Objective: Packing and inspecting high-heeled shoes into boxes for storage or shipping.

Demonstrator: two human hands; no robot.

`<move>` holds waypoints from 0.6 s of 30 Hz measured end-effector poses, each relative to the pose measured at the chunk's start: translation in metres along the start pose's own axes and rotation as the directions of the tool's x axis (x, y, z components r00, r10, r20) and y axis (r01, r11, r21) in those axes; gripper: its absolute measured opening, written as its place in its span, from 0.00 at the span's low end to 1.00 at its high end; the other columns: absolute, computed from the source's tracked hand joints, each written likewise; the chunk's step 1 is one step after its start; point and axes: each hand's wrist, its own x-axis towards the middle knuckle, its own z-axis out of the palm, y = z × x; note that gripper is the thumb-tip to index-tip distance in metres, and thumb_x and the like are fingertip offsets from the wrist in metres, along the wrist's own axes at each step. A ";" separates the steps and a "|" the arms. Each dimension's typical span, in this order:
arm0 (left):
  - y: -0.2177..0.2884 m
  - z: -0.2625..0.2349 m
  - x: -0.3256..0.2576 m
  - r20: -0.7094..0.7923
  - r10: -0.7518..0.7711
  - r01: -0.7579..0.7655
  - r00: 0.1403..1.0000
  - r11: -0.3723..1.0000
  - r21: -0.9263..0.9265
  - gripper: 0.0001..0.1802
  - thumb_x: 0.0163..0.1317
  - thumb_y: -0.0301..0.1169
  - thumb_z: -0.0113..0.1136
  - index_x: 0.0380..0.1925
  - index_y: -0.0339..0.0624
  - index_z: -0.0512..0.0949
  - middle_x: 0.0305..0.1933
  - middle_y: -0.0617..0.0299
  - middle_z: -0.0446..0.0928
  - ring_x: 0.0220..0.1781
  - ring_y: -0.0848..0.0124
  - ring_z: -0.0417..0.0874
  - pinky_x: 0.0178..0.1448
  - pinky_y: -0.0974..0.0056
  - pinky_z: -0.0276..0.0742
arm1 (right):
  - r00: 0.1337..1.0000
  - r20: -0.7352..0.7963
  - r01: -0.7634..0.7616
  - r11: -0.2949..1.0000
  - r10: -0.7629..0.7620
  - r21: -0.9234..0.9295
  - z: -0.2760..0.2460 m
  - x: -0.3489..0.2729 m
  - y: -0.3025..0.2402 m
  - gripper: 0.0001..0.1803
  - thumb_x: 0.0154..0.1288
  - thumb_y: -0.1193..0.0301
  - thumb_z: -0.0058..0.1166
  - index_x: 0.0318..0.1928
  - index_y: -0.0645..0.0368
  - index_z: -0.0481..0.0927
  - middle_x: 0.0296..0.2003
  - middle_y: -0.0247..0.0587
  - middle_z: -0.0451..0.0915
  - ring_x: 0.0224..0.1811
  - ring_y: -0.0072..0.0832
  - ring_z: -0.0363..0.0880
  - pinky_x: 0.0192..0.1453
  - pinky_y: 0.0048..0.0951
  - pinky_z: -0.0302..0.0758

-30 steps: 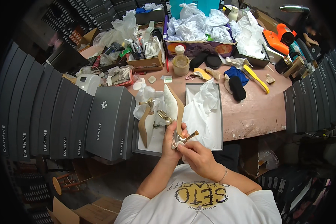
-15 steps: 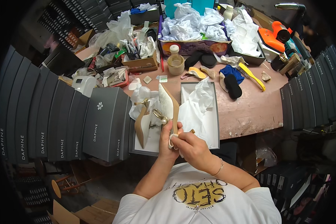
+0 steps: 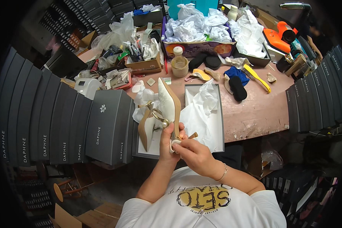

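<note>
White inside and tan along the sole, the shoe (image 3: 168, 99) was held up over the open box (image 3: 222, 125), with its heel end by the box's near edge. Left hand (image 3: 168, 142) had that heel end, thumb on one side and fingers wrapped round the other. Right hand (image 3: 197, 154) was just beside it, thumb and forefinger pinched narrow on a pale loop (image 3: 173, 145) at the back of the shoe. Couldn't tell if that was a strap or a bit of cloth, tbh.

Main thing was the angle: the long axis ran away from the fingers, toe pointing to the far side of the box. The thin heel (image 3: 193, 135) stuck out toward the box's right side. So left was the closer hand for the shoe's body, right for the loop.

The other shoe (image 3: 142, 131) was in the left part of the box, pointing the opposite way, toe to the near edge. White paper (image 3: 201, 114) covered much of the right part. Yellow brush (image 3: 260, 80) was off to the box's right, jar (image 3: 179, 66) past its far edge.
</note>
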 end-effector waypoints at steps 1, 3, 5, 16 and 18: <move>0.000 -0.002 -0.001 -0.052 0.035 -0.035 0.998 0.999 0.001 0.22 0.67 0.48 0.51 0.40 0.37 0.72 0.23 0.61 0.73 0.30 0.70 0.79 0.34 0.69 0.79 | 0.998 0.044 -0.042 0.999 0.041 0.019 0.003 -0.008 -0.003 0.21 0.50 0.84 0.59 0.48 0.63 0.80 0.37 0.42 0.76 0.34 0.33 0.79 0.36 0.29 0.79; -0.001 -0.006 0.001 -0.146 0.106 -0.106 0.984 0.994 0.007 0.21 0.67 0.48 0.51 0.40 0.37 0.72 0.23 0.61 0.73 0.30 0.70 0.79 0.34 0.69 0.80 | 0.985 0.133 -0.120 0.992 0.113 0.045 0.000 -0.022 -0.005 0.21 0.51 0.82 0.58 0.49 0.63 0.79 0.38 0.43 0.77 0.36 0.35 0.80 0.37 0.29 0.79; 0.001 -0.012 0.003 -0.161 0.100 -0.100 0.982 0.995 0.008 0.21 0.67 0.47 0.52 0.39 0.38 0.72 0.23 0.61 0.73 0.29 0.70 0.78 0.33 0.69 0.80 | 0.982 0.158 -0.114 0.991 0.102 0.063 -0.003 -0.027 -0.006 0.21 0.51 0.82 0.57 0.49 0.63 0.79 0.38 0.43 0.77 0.36 0.35 0.80 0.37 0.29 0.79; 0.001 -0.009 0.005 -0.158 0.102 -0.096 0.982 0.994 0.045 0.21 0.67 0.48 0.53 0.38 0.38 0.73 0.22 0.62 0.73 0.28 0.70 0.78 0.32 0.71 0.77 | 0.994 0.090 -0.067 0.995 0.060 0.071 -0.001 -0.014 -0.005 0.20 0.50 0.84 0.60 0.47 0.62 0.80 0.37 0.43 0.77 0.33 0.33 0.80 0.35 0.28 0.80; 0.002 -0.005 0.000 -0.094 0.101 -0.090 0.990 0.989 0.117 0.22 0.67 0.48 0.53 0.38 0.37 0.73 0.22 0.62 0.73 0.28 0.71 0.78 0.33 0.70 0.77 | 0.997 0.055 -0.058 0.997 0.055 0.044 -0.002 -0.001 0.003 0.19 0.52 0.83 0.58 0.48 0.63 0.79 0.37 0.42 0.77 0.35 0.34 0.80 0.36 0.29 0.79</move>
